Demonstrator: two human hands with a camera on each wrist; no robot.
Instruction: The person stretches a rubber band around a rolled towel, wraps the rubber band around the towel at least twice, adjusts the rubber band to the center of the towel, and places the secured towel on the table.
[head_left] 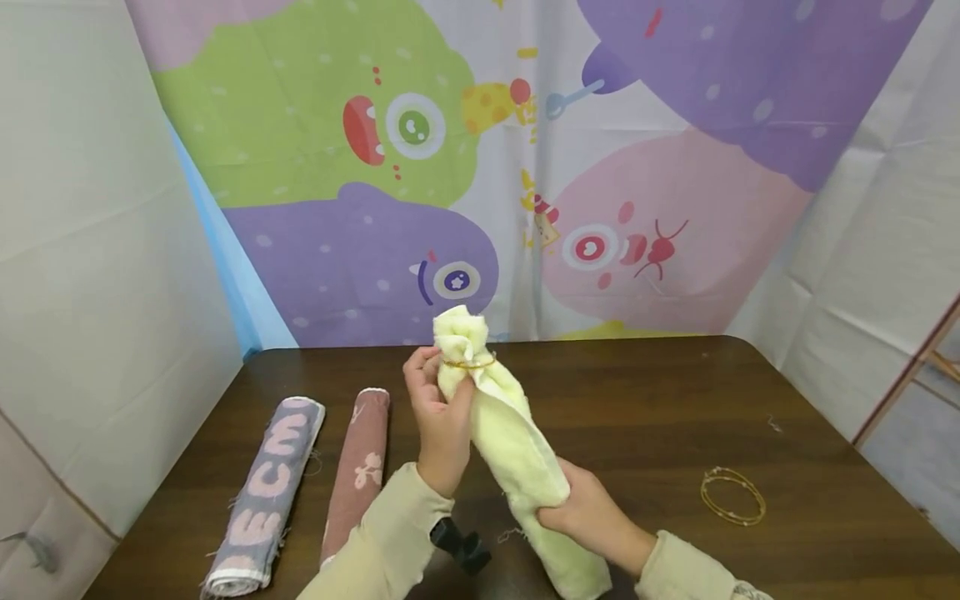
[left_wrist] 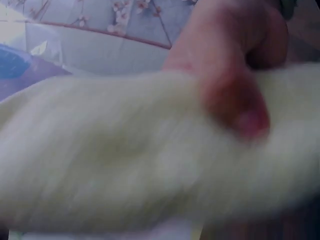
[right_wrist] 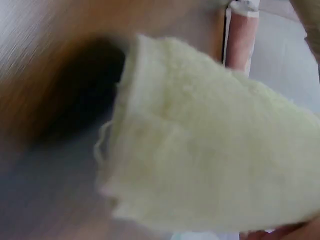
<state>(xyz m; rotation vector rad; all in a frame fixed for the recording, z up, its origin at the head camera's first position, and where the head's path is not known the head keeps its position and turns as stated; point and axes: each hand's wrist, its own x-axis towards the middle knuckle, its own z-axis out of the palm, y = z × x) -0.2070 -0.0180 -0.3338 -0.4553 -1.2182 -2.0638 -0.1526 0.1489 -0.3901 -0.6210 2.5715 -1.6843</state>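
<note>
Far left on the dark wooden tabletop (head_left: 660, 417) there's a rolled grey-blue towel (head_left: 264, 496) with pink letters on it, and just beside it a rolled dusty-pink towel (head_left: 357, 475) with a pale flower print. Both lie flat, pointing away from the person, close together but not touching as far as I can see.

Then the left hand (head_left: 438, 412), cream sleeve, raised off the tabletop. Its fingers are curled round the neck of a rolled pale yellow towel (head_left: 517, 450), pinching right where a thin rubber band (head_left: 471, 364) cinches it, so a little tuft pokes out above the band. In the left wrist view it's mostly blur, just a thumb pressed into yellow fluff.

The yellow towel is held up in the air, tilted, top end leaning left and away, bottom end down toward the near edge. There's a small black thing (head_left: 459, 543) by the left wrist; can't tell what it is.

The right hand (head_left: 588, 512) is wrapped round the lower part of that towel, gripping it from the right side.

Further right, well apart from everything, a few loose rubber bands (head_left: 732, 495) sit in a loop on the tabletop. Behind it all hangs a cartoon monster backdrop (head_left: 480, 167).
</note>
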